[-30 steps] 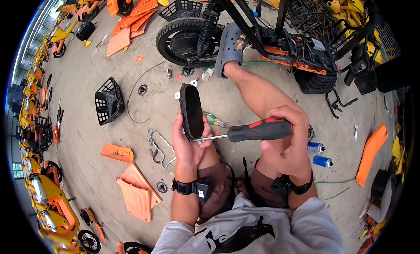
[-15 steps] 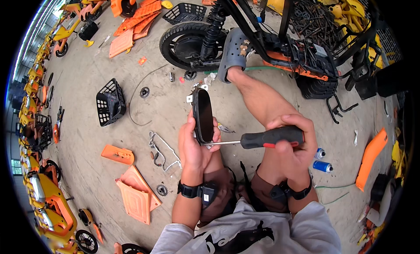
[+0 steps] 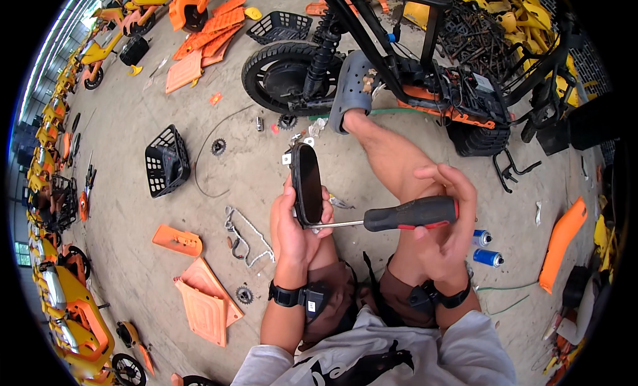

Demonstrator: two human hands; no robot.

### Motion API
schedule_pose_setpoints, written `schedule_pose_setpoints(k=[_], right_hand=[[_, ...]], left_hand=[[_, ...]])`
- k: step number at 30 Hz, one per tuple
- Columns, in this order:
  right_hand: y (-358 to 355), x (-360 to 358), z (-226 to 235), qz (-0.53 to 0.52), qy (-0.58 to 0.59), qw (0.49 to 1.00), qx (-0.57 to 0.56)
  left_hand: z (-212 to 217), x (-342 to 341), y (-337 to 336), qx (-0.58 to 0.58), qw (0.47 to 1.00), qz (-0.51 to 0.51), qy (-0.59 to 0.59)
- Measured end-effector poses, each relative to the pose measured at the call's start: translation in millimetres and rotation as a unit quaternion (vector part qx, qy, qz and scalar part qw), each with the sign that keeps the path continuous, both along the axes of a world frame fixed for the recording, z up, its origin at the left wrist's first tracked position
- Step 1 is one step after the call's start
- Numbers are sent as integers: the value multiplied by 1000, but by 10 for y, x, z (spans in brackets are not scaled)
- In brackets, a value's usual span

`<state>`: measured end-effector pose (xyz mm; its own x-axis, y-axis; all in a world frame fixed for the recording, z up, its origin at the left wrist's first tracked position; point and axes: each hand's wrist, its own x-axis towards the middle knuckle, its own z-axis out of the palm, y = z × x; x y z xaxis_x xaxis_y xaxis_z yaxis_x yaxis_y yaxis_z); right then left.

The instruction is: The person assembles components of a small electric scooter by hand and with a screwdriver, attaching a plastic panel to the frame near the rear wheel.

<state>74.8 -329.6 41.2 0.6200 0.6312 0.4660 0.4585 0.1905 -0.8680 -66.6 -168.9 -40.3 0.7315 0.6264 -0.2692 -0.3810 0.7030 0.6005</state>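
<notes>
My left hand [image 3: 290,223] grips a dark oval display unit [image 3: 308,187] upright, with small metal tabs [image 3: 287,159] sticking out at its upper left edge. In my right hand [image 3: 452,226] is a screwdriver [image 3: 411,215] with a black and red handle, lying level. My thumb is against the underside of the handle, while the index and middle fingers are lifted off it. The steel shaft points left, and its tip meets the lower end of the display unit. Whatever the tip touches is too small to make out.
A stripped scooter frame [image 3: 385,47] with its rear wheel [image 3: 286,74] stands ahead. Around me lie a black basket [image 3: 167,161], a chain [image 3: 247,236], orange panels [image 3: 203,306] and two blue cans [image 3: 488,257]. Yellow and orange scooters [image 3: 73,313] line the left.
The fingers of my right hand have loosened and lifted from the screwdriver handle. The handle appears turned, showing more red along its lower side. The display unit stays nearly still in my left hand.
</notes>
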Motion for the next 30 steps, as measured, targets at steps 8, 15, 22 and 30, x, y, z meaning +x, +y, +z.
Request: schedule_pose_setpoints(k=[8,15,22,30], right_hand=[[53,-70,65,-19,79,996,37],[-68,71,-104,65,-3,998,-7],[-16,59,-38,70,5,997,31],[-20,56,74,22,-57,998,-12]], left_hand=[[41,9,-21,7,1000,1,1],[45,13,-23,12,1000,-3,-9],[22,18,-30,4,1000,0,-6],[18,5,-30,-6,1000,8,-9]])
